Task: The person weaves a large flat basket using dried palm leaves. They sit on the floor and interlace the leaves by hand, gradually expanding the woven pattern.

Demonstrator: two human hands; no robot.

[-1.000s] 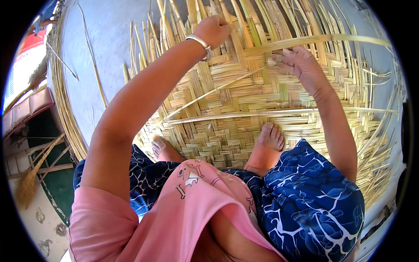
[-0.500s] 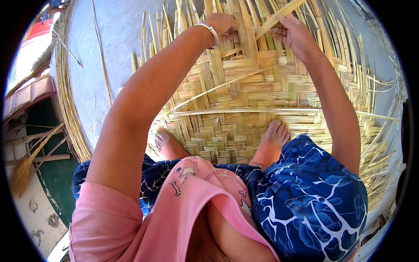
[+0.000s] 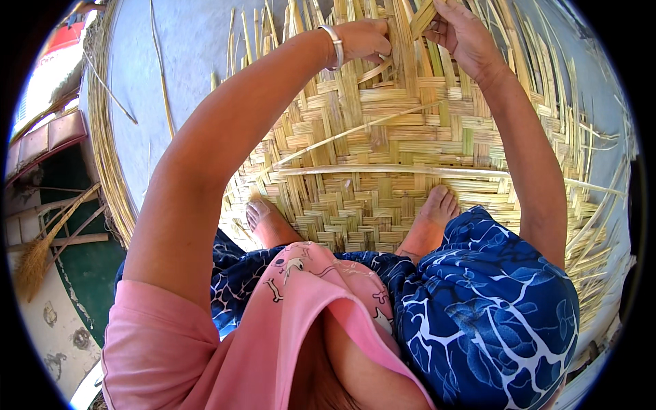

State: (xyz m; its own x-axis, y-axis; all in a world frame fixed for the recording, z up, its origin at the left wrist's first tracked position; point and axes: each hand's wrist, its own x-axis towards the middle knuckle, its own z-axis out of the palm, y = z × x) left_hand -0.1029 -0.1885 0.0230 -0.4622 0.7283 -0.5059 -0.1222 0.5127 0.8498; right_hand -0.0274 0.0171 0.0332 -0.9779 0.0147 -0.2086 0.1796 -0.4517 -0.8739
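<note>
A half-woven mat (image 3: 369,215) of flat, yellowish split-cane or bamboo strips lies beneath my bare feet, its unwoven strip ends spreading away at the far side. My right hand (image 3: 468,41) pinches a flat strip (image 3: 423,19) between thumb and fingers, over the far part of the weave. To its left, my left hand (image 3: 363,42), with a pale bangle on the wrist, is closed with curled fingers down among the upright strips. What those fingers hold is hidden; a short piece of strip shows just below them.
One thin loose strip (image 3: 355,133) slants over the mat, and a longer strip (image 3: 403,169) crosses it just beyond my feet. Along the left runs a bundle of long strips (image 3: 108,137) on the grey floor (image 3: 198,48). A broom (image 3: 33,270) lies farther left.
My right hand has moved slightly farther away, and its strip now shows shorter and lower in angle. My left hand has shifted a little right, closer to the right hand.
</note>
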